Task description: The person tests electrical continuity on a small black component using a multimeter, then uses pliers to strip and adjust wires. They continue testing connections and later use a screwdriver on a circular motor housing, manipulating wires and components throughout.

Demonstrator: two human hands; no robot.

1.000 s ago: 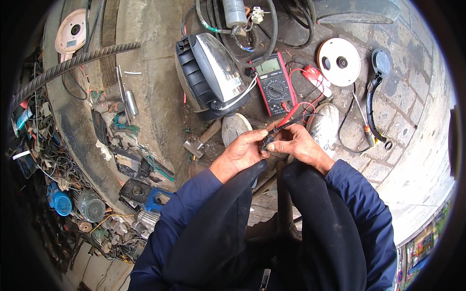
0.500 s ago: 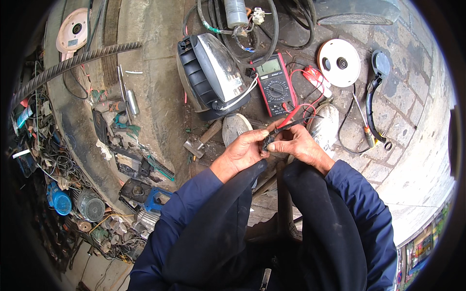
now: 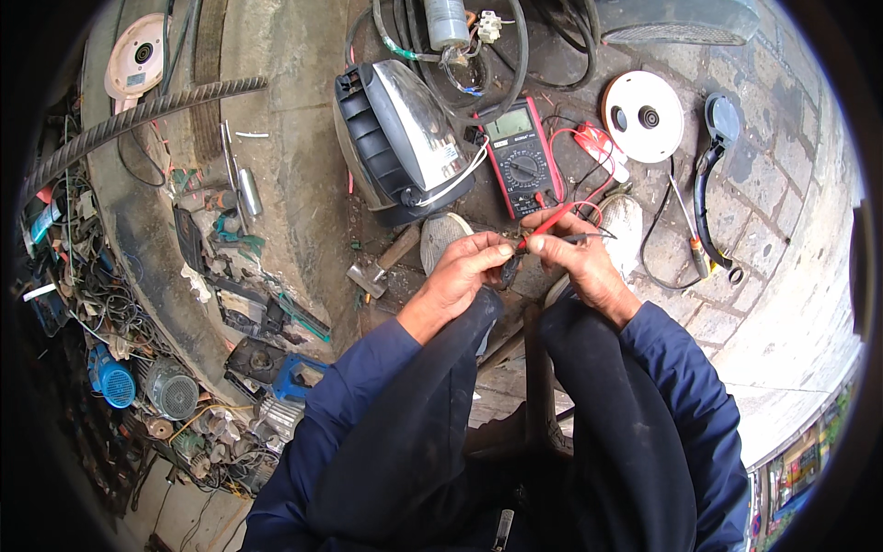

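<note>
Two hands meet just on the person's side of the multimeter (image 3: 522,156). The left hand (image 3: 460,279) pinches a small dark part (image 3: 510,270); the right hand (image 3: 581,262) has just drawn its thumb off that part and grips the red probe (image 3: 552,221) — black probe (image 3: 589,236) there too — so the left seemingly bears the part alone. The red probe slants, long axis diagonal, tip aimed away from the multimeter, toward the part.

There are two hands (image 3: 457,281) (image 3: 589,274), one red probe (image 3: 553,220), one dark part (image 3: 510,270), one multimeter (image 3: 521,161), two shoes (image 3: 442,237) (image 3: 626,225), two round bases (image 3: 667,124) (image 3: 141,52), one kettle (image 3: 414,129), one hammer (image 3: 382,263), one screwdriver (image 3: 699,258), one lidded handle (image 3: 705,179), one ribbed bar (image 3: 145,116) and one blue motor (image 3: 114,379).
</note>
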